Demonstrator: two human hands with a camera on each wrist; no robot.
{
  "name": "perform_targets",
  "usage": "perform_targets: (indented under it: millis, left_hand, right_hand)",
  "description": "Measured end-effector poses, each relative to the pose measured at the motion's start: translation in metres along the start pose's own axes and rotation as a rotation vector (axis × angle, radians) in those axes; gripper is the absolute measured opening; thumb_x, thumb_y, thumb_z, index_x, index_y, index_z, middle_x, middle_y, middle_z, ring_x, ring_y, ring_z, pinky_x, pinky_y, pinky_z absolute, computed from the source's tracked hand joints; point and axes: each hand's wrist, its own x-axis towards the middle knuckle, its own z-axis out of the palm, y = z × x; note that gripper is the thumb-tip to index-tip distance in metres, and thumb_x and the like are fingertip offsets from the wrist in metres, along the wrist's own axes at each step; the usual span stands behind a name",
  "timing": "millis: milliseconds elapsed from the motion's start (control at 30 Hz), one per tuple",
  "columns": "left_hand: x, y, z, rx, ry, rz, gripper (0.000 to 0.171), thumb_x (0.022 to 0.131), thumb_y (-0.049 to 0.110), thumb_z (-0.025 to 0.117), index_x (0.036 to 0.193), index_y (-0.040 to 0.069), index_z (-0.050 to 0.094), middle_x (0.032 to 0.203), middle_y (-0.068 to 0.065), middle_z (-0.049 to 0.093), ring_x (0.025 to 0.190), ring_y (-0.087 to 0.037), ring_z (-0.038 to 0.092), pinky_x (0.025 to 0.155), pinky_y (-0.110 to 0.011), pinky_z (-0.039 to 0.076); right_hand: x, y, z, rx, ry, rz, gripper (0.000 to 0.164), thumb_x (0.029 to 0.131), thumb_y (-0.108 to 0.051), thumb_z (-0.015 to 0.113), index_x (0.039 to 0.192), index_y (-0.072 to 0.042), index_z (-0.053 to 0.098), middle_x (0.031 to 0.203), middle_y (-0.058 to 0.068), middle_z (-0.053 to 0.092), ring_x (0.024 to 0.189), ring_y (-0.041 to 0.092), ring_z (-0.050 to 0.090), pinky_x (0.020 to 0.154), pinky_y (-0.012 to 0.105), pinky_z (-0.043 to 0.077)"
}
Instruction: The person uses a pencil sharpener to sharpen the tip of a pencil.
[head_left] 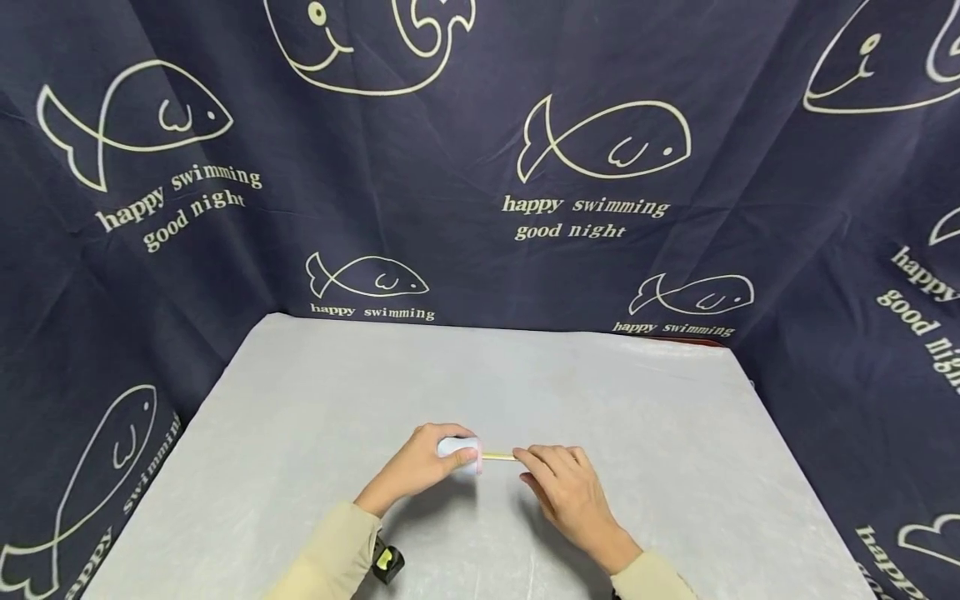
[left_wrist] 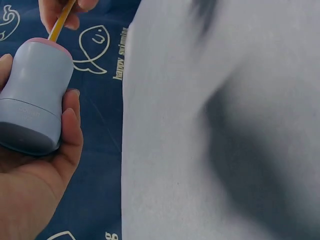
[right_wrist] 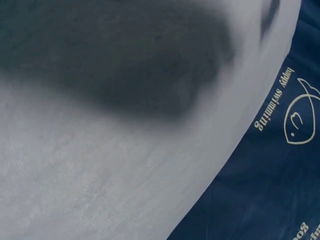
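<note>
My left hand [head_left: 417, 463] grips a light-blue, waisted pencil sharpener [left_wrist: 42, 75] with a pink rim, its thumb and fingers wrapped around the body. A yellow pencil [head_left: 498, 457] sticks out of the pink end, and its inserted tip is hidden inside. From the right, my right hand [head_left: 568, 490] pinches the pencil's other end between thumb and fingers. Both hands are raised over the table, with shadows below them. In the left wrist view the pencil [left_wrist: 61, 23] enters the sharpener at a slant; the right wrist view has neither hand nor pencil in it.
A pale grey-white cloth covers the table [head_left: 360, 375]. Dark blue curtains [head_left: 465, 167] with fish drawings and lettering hang behind it and along both sides. A black wrist-worn device [head_left: 388, 563] shows beside the left sleeve.
</note>
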Motion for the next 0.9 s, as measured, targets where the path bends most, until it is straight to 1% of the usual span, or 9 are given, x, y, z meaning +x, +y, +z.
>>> perform_targets:
  millis: [233,300,367,433,533,633,733,833,900]
  left_hand:
    - [0.000,0.002,0.003,-0.029,-0.066,0.015,0.035,0.093,0.030,0.060,0.108,0.000,0.068,0.109,-0.014,0.069,0.108,-0.033,0.062,0.094,-0.051,0.045]
    - [-0.001,0.003,0.004,-0.029,-0.075,0.020,0.033,0.093,0.028,0.060,0.109,-0.001,0.067,0.109,-0.015,0.069,0.108,-0.035,0.061,0.094,-0.053,0.044]
    - [-0.002,0.004,0.007,-0.016,-0.078,0.024,0.030,0.093,0.025,0.060,0.108,0.000,0.067,0.108,-0.013,0.069,0.106,-0.032,0.062,0.093,-0.052,0.045]
    - [-0.004,0.005,0.008,0.017,-0.070,0.041,0.027,0.092,0.023,0.061,0.108,0.002,0.066,0.106,-0.010,0.068,0.098,-0.027,0.063,0.087,-0.044,0.049]
    - [-0.010,0.007,0.009,0.066,-0.045,0.075,0.024,0.090,0.021,0.065,0.109,0.006,0.065,0.101,-0.005,0.065,0.084,-0.014,0.058,0.073,-0.029,0.049]
    - [-0.018,0.006,0.013,0.115,-0.011,0.143,0.031,0.087,0.021,0.068,0.113,0.005,0.062,0.098,-0.001,0.061,0.078,-0.007,0.052,0.066,-0.020,0.046]
    - [-0.025,0.003,0.020,0.181,0.029,0.238,0.036,0.085,0.020,0.071,0.115,0.004,0.060,0.097,-0.001,0.057,0.080,-0.007,0.051,0.068,-0.020,0.047]
    - [-0.029,0.000,0.024,0.255,0.069,0.324,0.039,0.084,0.021,0.072,0.116,0.003,0.060,0.100,-0.001,0.057,0.084,-0.009,0.052,0.072,-0.021,0.049]
    - [-0.029,0.000,0.025,0.296,0.085,0.351,0.041,0.084,0.023,0.072,0.117,0.003,0.059,0.101,-0.001,0.057,0.087,-0.009,0.052,0.075,-0.021,0.049]
  right_hand:
    - [0.005,-0.002,0.004,-0.091,0.134,-0.016,0.033,0.098,-0.031,0.049,0.088,-0.011,0.073,0.073,-0.004,0.063,0.056,0.011,0.050,0.054,0.021,0.030]
    - [0.007,-0.002,0.004,-0.071,0.148,-0.007,0.033,0.098,-0.032,0.050,0.084,-0.012,0.073,0.069,-0.006,0.062,0.052,0.009,0.045,0.050,0.019,0.028]
    - [0.008,-0.003,0.002,-0.008,0.129,0.026,0.032,0.097,-0.033,0.052,0.083,-0.014,0.073,0.065,-0.009,0.059,0.049,0.004,0.040,0.047,0.015,0.026]
    - [0.009,-0.004,-0.001,0.090,0.068,0.092,0.024,0.093,-0.032,0.059,0.083,-0.017,0.074,0.062,-0.012,0.057,0.048,-0.001,0.037,0.045,0.010,0.024]
    - [0.013,-0.007,-0.008,0.257,-0.119,0.275,0.006,0.083,-0.027,0.071,0.083,-0.022,0.074,0.063,-0.017,0.057,0.049,-0.008,0.032,0.045,0.006,0.025]
    - [0.018,-0.008,-0.015,0.434,-0.370,0.525,0.006,0.076,-0.023,0.077,0.083,-0.023,0.075,0.062,-0.018,0.059,0.048,-0.008,0.033,0.044,0.011,0.028]
    - [0.021,-0.004,-0.020,0.611,-0.579,0.712,0.011,0.082,-0.028,0.072,0.084,-0.017,0.076,0.061,-0.007,0.063,0.047,-0.004,0.036,0.043,0.018,0.032]
    - [0.021,0.001,-0.020,0.771,-0.679,0.780,0.018,0.085,-0.024,0.070,0.085,-0.007,0.076,0.061,0.009,0.062,0.047,-0.002,0.036,0.043,0.018,0.032]
    - [0.020,0.002,-0.019,0.812,-0.703,0.790,0.020,0.086,-0.022,0.068,0.086,-0.003,0.074,0.060,0.011,0.059,0.047,-0.002,0.036,0.043,0.017,0.032]
